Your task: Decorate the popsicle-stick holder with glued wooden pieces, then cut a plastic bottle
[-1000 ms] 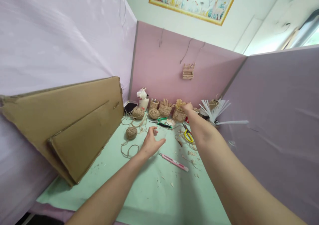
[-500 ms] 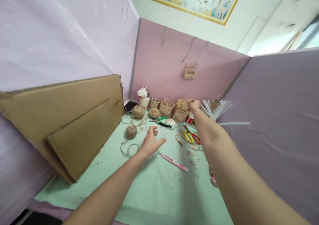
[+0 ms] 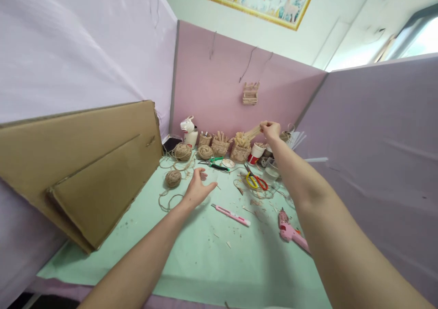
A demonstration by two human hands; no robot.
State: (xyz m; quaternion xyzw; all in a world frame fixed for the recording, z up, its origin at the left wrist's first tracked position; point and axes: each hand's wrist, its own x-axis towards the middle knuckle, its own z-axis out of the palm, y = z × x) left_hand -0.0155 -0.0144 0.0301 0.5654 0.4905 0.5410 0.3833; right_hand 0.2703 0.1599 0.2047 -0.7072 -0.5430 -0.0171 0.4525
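At the back of the table, my right hand [image 3: 271, 129] pinches a pale, flat wooden craft stick [image 3: 253, 132], blurred by motion. It is held beside and above a woven basket [image 3: 240, 154] of similar sticks. My left hand [image 3: 197, 188] hovers over the middle of the table, thumb and fingers apart, with nothing plainly in its grasp. Just in front of it lies a pink utility knife [image 3: 231, 215]. Green-handled pruning shears [image 3: 217, 164] rest beyond the left hand, and a ball of twine [image 3: 173, 178] is to its left.
Scissors [image 3: 256, 180] with yellow and red handles lie amid twine and scraps. A pink glue gun [image 3: 292, 234] rests by my right forearm. Cardboard sheets [image 3: 102, 163] lean on the left. A red-and-white cup [image 3: 256, 154] and a clear cup [image 3: 271, 174] stand at the back right.
My right hand has risen from the basket, drawing the craft stick up and to the right. My left hand stays spread over the table. The view has shifted slightly right, showing the glue gun.
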